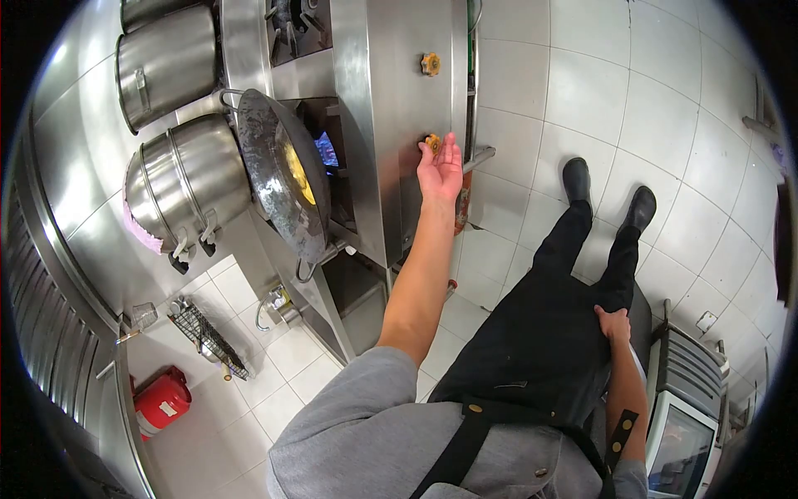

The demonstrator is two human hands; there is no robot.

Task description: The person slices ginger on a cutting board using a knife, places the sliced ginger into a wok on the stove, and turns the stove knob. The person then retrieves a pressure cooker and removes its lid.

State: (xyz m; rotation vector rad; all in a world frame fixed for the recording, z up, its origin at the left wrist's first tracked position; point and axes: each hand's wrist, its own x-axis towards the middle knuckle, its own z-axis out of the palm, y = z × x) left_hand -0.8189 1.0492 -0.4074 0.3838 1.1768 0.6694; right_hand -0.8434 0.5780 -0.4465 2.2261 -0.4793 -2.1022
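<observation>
My left hand (440, 170) reaches out to the steel front of the stove, palm turned up. Its thumb and fingers are around a yellow stove knob (432, 143), partly covering it. Beyond the hand, a large dark wok (278, 179) rests over a burner, tilted in this view. Yellow liquid, perhaps oil, (299, 175) lies in the wok's bowl. A blue flame (325, 150) burns beneath it. Low at my thigh, my right hand (613, 323) is closed at the edge of my black apron (524, 341); some of its fingers are hidden.
A second yellow knob (430, 64) sits farther along the stove front. Steel pots (187, 175) stand behind the wok. A red container (160, 403) and a wire rack (208, 337) are at lower left. White floor tiles (507, 125) surround my black shoes (576, 179).
</observation>
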